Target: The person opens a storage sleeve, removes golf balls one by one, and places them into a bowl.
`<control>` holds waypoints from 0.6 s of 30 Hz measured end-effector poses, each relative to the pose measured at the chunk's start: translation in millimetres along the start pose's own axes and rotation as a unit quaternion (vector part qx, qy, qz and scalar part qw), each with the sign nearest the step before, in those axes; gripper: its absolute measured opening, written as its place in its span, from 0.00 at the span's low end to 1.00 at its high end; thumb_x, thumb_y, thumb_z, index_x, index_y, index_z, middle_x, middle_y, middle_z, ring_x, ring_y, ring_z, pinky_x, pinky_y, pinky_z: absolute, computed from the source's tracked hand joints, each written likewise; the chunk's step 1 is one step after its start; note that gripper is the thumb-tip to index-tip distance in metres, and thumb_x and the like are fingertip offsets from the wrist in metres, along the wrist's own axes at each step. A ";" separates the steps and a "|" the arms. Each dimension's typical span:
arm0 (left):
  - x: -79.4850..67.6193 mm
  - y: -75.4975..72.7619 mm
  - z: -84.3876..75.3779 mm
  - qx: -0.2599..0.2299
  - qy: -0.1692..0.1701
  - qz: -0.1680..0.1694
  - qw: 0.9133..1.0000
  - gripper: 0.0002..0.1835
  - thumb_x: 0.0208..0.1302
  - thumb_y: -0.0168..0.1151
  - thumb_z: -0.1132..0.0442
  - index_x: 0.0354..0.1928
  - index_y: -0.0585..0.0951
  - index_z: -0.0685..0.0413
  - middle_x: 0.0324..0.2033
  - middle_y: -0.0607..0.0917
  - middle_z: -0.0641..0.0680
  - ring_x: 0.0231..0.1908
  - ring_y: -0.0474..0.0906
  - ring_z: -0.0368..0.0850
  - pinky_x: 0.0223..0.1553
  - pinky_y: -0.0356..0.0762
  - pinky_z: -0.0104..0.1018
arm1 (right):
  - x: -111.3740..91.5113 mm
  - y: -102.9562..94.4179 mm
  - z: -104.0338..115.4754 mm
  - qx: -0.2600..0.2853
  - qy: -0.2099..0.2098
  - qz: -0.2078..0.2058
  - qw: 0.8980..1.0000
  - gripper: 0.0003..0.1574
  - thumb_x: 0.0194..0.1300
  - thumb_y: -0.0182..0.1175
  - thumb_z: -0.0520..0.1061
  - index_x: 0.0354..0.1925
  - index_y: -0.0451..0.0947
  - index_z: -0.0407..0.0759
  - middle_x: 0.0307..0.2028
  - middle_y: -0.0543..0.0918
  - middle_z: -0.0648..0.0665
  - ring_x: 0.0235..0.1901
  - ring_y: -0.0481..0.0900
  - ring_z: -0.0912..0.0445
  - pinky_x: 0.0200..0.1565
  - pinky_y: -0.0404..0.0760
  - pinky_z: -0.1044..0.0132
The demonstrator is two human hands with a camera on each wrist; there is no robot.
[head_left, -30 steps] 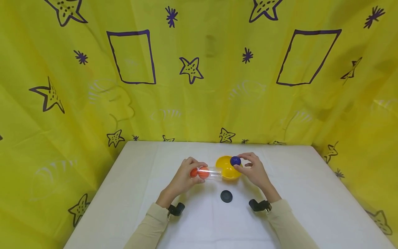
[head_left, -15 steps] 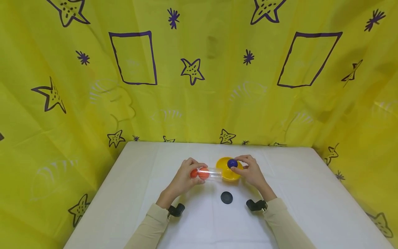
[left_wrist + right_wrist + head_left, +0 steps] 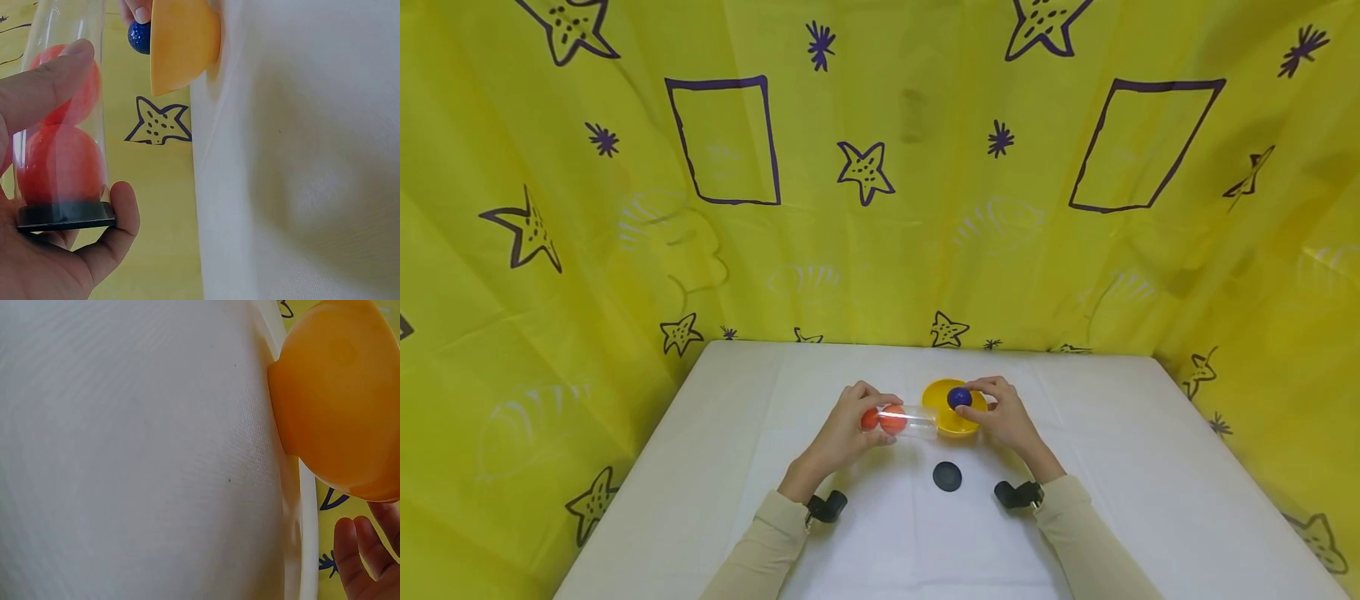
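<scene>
In my left hand [image 3: 844,429] I grip a clear tube [image 3: 922,422], tilted over on its side with its free end toward the bowl. Two orange-red balls [image 3: 62,164] sit inside it, near the black cap [image 3: 65,215] that closes the hand end. My right hand [image 3: 1009,417] pinches a dark blue ball [image 3: 958,397] between thumb and fingers, over the yellow bowl [image 3: 937,393]. The right wrist view shows the bowl's outer side [image 3: 344,394] and some fingers below it; the ball is hidden there.
A round black lid [image 3: 947,477] lies on the white-covered table [image 3: 880,533] in front of the bowl. Behind and beside the table hangs a yellow curtain [image 3: 880,250] with drawn stars. Each wrist wears a small black camera [image 3: 827,506].
My right hand has shifted left and slightly down with the blue ball, bringing it further over the bowl and closer to the tube. The left hand and tube have stayed nearly still.
</scene>
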State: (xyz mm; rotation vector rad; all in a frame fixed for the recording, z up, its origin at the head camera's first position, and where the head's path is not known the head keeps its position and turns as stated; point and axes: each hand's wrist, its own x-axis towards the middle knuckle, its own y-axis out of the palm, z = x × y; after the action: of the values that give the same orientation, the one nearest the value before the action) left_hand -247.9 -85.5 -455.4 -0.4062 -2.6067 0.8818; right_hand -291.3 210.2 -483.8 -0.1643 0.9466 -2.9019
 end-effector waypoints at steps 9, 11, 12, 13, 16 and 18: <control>-0.3 0.1 0.6 0.006 0.002 -0.002 1.000 0.24 0.52 0.74 0.59 0.53 0.81 0.35 0.42 0.71 0.44 0.48 0.66 0.41 0.50 0.74 0.35 | -0.2 0.5 1.8 0.002 0.007 0.005 1.000 0.34 0.55 0.69 0.60 0.55 0.77 0.44 0.60 0.68 0.40 0.62 0.60 0.43 0.60 0.70 0.45; -0.1 -0.1 0.6 0.005 0.001 -0.003 1.000 0.24 0.52 0.74 0.59 0.53 0.81 0.35 0.42 0.71 0.44 0.48 0.66 0.41 0.50 0.75 0.35 | 0.7 0.9 1.0 0.004 0.007 0.004 1.000 0.31 0.57 0.68 0.59 0.53 0.78 0.44 0.59 0.68 0.41 0.62 0.61 0.44 0.60 0.69 0.44; 0.0 -0.3 0.6 0.003 0.001 -0.004 1.000 0.24 0.52 0.74 0.60 0.53 0.81 0.36 0.42 0.71 0.44 0.48 0.66 0.42 0.50 0.75 0.36 | 1.0 1.0 0.6 0.006 0.008 0.003 1.000 0.29 0.57 0.68 0.58 0.52 0.79 0.44 0.59 0.69 0.41 0.62 0.61 0.44 0.60 0.69 0.44; 0.0 -0.5 0.6 0.002 0.000 -0.004 1.000 0.24 0.52 0.74 0.60 0.53 0.81 0.36 0.42 0.71 0.44 0.48 0.66 0.42 0.50 0.75 0.36 | 1.3 1.1 0.3 0.009 0.008 0.001 1.000 0.27 0.58 0.68 0.57 0.50 0.79 0.44 0.59 0.69 0.41 0.62 0.62 0.44 0.61 0.69 0.44; -0.2 -1.1 1.0 -0.001 -0.001 -0.003 1.000 0.25 0.51 0.74 0.60 0.53 0.81 0.36 0.42 0.71 0.44 0.49 0.66 0.42 0.51 0.75 0.36 | 1.3 0.7 -0.8 0.012 0.009 -0.004 1.000 0.22 0.61 0.65 0.55 0.48 0.79 0.45 0.58 0.70 0.41 0.62 0.63 0.44 0.61 0.69 0.43; -0.4 -1.3 1.4 0.000 -0.002 -0.003 1.000 0.25 0.51 0.74 0.60 0.53 0.81 0.35 0.42 0.71 0.44 0.49 0.66 0.42 0.51 0.75 0.37 | 0.8 0.1 -0.4 0.012 0.013 -0.005 1.000 0.20 0.62 0.64 0.55 0.48 0.78 0.46 0.59 0.70 0.41 0.62 0.64 0.43 0.62 0.68 0.43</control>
State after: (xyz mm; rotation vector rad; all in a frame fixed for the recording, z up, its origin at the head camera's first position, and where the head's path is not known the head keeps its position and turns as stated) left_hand -248.4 -87.4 -455.7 -0.3963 -2.6102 0.8821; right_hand -292.1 210.3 -484.2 -0.1313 0.9161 -2.9309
